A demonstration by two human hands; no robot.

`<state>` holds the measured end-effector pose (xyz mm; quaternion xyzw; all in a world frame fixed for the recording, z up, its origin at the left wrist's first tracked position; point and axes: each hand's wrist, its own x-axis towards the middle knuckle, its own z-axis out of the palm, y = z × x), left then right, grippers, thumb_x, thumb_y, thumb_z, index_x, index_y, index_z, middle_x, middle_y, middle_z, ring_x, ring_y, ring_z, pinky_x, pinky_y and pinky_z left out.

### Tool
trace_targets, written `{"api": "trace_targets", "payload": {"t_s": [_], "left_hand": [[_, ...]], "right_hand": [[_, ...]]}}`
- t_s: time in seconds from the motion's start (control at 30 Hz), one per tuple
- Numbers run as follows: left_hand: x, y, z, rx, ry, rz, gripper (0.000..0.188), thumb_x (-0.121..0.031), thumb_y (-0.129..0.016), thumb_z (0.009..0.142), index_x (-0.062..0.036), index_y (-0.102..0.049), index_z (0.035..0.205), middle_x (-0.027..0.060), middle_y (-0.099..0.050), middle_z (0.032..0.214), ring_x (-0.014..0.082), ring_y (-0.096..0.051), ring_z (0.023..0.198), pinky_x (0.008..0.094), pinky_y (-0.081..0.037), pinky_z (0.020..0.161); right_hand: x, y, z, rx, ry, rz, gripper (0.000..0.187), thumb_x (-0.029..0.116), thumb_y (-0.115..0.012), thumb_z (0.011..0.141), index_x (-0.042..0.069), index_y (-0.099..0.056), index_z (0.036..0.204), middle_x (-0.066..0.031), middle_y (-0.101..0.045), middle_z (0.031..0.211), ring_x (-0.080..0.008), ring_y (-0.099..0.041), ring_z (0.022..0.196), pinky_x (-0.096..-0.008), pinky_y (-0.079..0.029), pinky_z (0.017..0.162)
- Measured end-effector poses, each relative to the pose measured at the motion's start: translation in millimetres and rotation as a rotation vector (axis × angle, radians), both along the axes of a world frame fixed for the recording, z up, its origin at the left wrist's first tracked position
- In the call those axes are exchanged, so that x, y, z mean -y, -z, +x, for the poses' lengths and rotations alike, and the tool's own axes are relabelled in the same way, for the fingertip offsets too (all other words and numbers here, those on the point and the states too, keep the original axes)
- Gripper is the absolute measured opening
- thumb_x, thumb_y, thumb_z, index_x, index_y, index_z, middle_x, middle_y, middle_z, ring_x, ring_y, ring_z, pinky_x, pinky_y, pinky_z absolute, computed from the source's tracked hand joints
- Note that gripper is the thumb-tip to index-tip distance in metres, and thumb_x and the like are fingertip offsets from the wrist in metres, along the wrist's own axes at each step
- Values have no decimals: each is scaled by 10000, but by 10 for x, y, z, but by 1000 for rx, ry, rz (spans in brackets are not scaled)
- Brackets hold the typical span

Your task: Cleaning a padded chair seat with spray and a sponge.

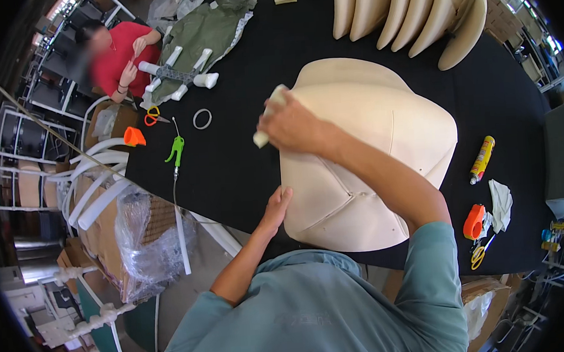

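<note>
A large cream upholstered chair seat with stitched seams and a folded, creased middle lies in front of me on the black-covered table. At its left edge, my left hand is closed round the rim, thumb on top and the other fingers mostly hidden. My right hand is closed on a pale yellow sponge block, which it holds at the seat's upper left edge. From this angle I cannot tell whether the sponge touches the cover. My right forearm crosses over the seat and hides part of it.
Several cream seat shells stand in a row at the far right. A yellow spray can, an orange tape dispenser and scissors lie right; a green air gun and tape ring left. A person in red sits beyond.
</note>
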<state>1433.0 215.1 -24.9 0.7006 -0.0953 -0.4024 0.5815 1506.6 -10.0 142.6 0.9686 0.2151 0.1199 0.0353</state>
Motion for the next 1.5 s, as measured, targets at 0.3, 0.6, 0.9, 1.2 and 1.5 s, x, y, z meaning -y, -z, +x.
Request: {"api": "trace_targets", "payload": {"t_s": [0.3, 0.6, 0.9, 1.2, 1.5], "left_hand": [[40, -116, 78, -206, -67, -151, 602, -541, -332, 1098, -86, -523, 1442, 30, -631, 1288, 122, -586, 1157, 315, -465, 997], [402, -478, 292, -50, -141, -308, 645, -508, -441, 1083, 13, -438, 1462, 127, -541, 1425, 190, -508, 1305, 333, -382, 1114], [460, -593, 235, 151, -71, -213, 775, -388, -819, 880, -24, -430, 1443, 97, -584, 1336, 184, -548, 1254, 343, -447, 1061], [480, -429, 171, 197, -150, -121, 581, -397, -811, 868, -1, -611, 1242, 107, -706, 1112, 189, -670, 1044, 341, -534, 916], [428, -466, 445, 197, -128, -98, 524, -286, -803, 876, 11, -610, 1262, 105, -704, 1125, 167, -662, 1043, 322, -533, 920]], "right_hand": [[611, 663, -2707, -33, 270, 167, 643, -52, -611, 795, 151, -607, 1405, 1, -545, 1504, -252, -373, 1497, -663, -150, 1234], [871, 1184, -3419, 593, 1133, 824, 438, 140, -469, 1061, 10, -509, 1477, -208, -440, 1570, -364, -366, 1493, -456, -267, 1224], [1368, 1293, -4210, 542, 1294, 657, 508, 14, -484, 981, 5, -485, 1489, -207, -502, 1523, -349, -444, 1442, -479, -273, 1222], [1702, 1368, -3359, 403, 1457, 1427, 781, 593, -356, 1073, -36, -386, 1534, -185, -479, 1525, -280, -459, 1399, -362, -311, 1184], [1615, 1273, -3183, 388, 1361, 1756, 809, 625, -378, 1050, -38, -420, 1513, -187, -533, 1481, -304, -524, 1343, -395, -400, 1138]]}}
